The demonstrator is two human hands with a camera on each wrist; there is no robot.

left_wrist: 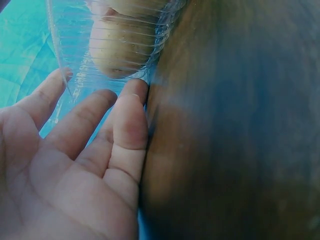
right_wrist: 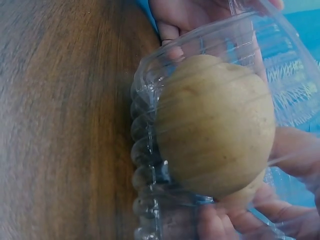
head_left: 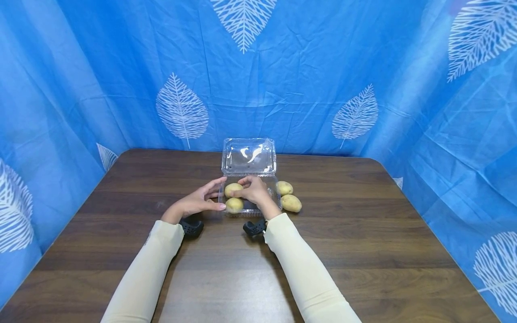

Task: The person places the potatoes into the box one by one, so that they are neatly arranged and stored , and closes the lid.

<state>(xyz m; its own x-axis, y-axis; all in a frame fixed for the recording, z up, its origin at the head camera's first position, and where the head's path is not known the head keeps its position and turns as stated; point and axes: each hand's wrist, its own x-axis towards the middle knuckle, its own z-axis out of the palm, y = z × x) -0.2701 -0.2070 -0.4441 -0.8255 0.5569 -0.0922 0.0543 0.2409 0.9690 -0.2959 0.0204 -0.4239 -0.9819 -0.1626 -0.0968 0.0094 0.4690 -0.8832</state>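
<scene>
A clear plastic clamshell box (head_left: 258,211) sits on the table with its lid (head_left: 248,157) tipped back. Inside, along the left side, lie two potatoes. My right hand (head_left: 256,193) reaches into the box and pinches the farther potato (head_left: 231,189) between thumb and fingers. Nearer to me is the other potato (head_left: 234,205), which fills much of the right wrist view (right_wrist: 215,125). My left hand (head_left: 195,202) rests against the box's left wall, its fingers extended along the ribbed plastic (left_wrist: 80,55).
Two more potatoes lie just right of the box, one farther potato (head_left: 285,188) and one nearer potato (head_left: 291,203). The brown wooden table (head_left: 343,269) is backed by a blue curtain (head_left: 282,89) with white leaf prints. Black wrist devices (head_left: 254,228) hang under both wrists.
</scene>
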